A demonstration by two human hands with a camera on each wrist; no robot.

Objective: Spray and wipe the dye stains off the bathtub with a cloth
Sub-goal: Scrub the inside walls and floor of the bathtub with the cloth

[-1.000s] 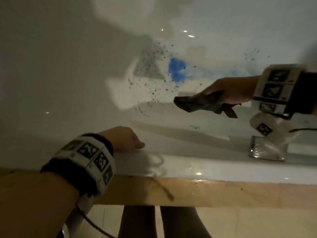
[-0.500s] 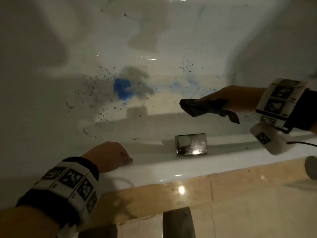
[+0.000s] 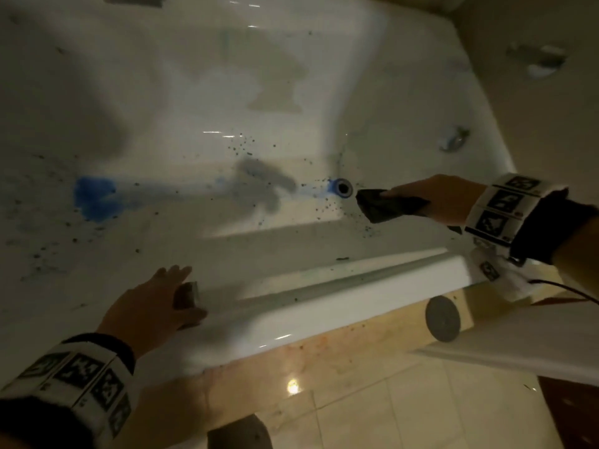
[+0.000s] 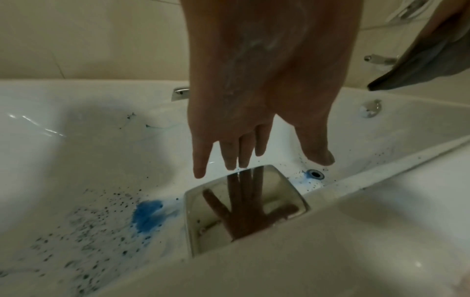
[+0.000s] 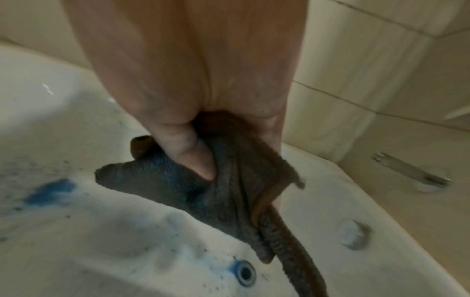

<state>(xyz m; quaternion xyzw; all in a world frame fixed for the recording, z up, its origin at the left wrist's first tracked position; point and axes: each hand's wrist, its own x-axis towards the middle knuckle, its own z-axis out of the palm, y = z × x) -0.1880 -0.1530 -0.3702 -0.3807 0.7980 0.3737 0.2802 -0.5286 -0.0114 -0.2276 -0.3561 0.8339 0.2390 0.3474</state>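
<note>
A white bathtub (image 3: 291, 319) carries a large blue dye stain (image 3: 95, 197) on its floor, dark specks around it and a pale blue trail running to the drain (image 3: 342, 187). My right hand (image 3: 431, 197) grips a dark cloth (image 3: 385, 204) in the air just right of the drain; in the right wrist view the thumb presses into the cloth (image 5: 203, 191). My left hand (image 3: 155, 303) hovers with straight, spread fingers over a shiny chrome plate (image 4: 244, 209) on the tub's near rim, holding nothing. No spray bottle is in view.
A chrome overflow knob (image 3: 453, 140) sits on the tub's right end wall, and a chrome fitting (image 3: 538, 59) stands on the ledge beyond. A grey round disc (image 3: 442, 319) lies on the beige surround below the rim. Tiled floor shows at the bottom.
The view has swung right, bringing the drain into sight. My left hand has left the rim and opened over the chrome plate. The right hand keeps hold of the cloth, now beside the drain.
</note>
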